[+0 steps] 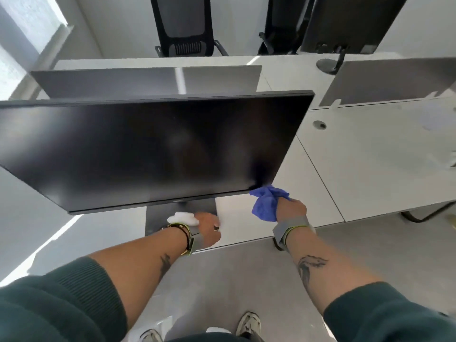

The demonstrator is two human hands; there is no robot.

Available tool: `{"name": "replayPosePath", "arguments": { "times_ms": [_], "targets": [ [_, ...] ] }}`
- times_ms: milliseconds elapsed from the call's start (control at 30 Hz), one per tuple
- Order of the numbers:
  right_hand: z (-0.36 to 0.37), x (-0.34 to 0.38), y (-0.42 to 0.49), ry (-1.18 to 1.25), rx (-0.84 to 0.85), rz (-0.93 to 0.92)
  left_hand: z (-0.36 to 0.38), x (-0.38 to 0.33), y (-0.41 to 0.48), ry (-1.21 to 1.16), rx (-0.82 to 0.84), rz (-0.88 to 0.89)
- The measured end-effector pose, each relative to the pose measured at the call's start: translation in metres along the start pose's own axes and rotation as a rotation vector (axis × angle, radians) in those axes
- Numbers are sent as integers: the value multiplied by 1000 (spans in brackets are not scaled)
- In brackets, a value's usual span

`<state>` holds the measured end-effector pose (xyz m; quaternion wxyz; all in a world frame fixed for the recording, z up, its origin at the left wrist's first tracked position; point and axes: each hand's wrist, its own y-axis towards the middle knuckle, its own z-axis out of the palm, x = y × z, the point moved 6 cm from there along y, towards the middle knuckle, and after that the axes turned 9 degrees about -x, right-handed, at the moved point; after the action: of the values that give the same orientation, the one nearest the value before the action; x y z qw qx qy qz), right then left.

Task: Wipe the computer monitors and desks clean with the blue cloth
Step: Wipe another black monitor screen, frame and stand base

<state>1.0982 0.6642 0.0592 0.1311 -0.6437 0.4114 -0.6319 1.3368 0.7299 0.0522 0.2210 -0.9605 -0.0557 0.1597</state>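
Nearest the camera, two bare forearms extend from dark green knit sleeves. The left hand rests at the front edge of the white laminate desk, beside a small white lump of unidentified material. Whether its fingers grip that lump cannot be determined. The right hand is closed firmly around the crumpled blue fabric cloth. The cloth is bunched in the fist and touches the lower right corner of the black flat-panel monitor.

Step in hand, as judged: wiping the screen, at its bottom edge. The next move likely requires light, even pressure across the rest of the glass, then the desk surface.

Beyond stand a grey divider panel and a black mesh office chair.
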Motion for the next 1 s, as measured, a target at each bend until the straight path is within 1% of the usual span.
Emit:
{"name": "replayPosePath", "arguments": {
  "times_ms": [33,67,100,133,200,233,300,333,367,433,467,567,600,667,733,767,800,867,933,1000],
  "targets": [
    [-14,-2,6,-64,-60,-66,6,-25,6,-35,32,12],
    [-18,-7,6,-132,-94,-128,5,-46,3,-121,85,-17],
    [-40,-11,15,-141,-70,-129,13,-87,7,-284,153,-53],
    [-63,-10,17,-96,-43,-130,20,-119,10,-475,202,-122],
    [-94,-12,18,96,35,-33,31,-168,14,-833,287,-252],
    [-110,-11,22,200,60,1,35,-192,17,-972,305,-279],
    [-148,-1,30,310,120,7,39,-242,22,-1077,330,-281],
    [-150,1,28,346,157,20,37,-245,23,-1104,319,-294],
    [-171,3,30,396,165,31,41,-264,27,-1086,325,-276],
    [-211,5,39,538,144,81,48,-305,31,-1062,365,-229],
    [-218,5,37,592,148,110,51,-309,33,-1086,395,-247],
    [-270,1,54,811,96,122,83,-368,33,-1038,644,-201],
    [-276,2,57,836,94,133,89,-375,36,-1073,676,-198],
    [-305,2,73,872,53,122,107,-406,45,-1093,660,-177],
    [-331,3,88,833,28,119,120,-439,59,-1063,601,-132],
    [-344,5,94,737,-10,111,122,-455,66,-1033,591,-84],
    [-351,3,99,576,-62,95,121,-463,70,-1018,590,-42],
    [-382,6,121,364,-214,38,125,-496,85,-944,640,7],
    [-406,15,140,422,-293,29,130,-523,105,-870,676,22],
    [-418,19,149,579,-284,73,126,-537,114,-868,713,-16]
  ]
}}
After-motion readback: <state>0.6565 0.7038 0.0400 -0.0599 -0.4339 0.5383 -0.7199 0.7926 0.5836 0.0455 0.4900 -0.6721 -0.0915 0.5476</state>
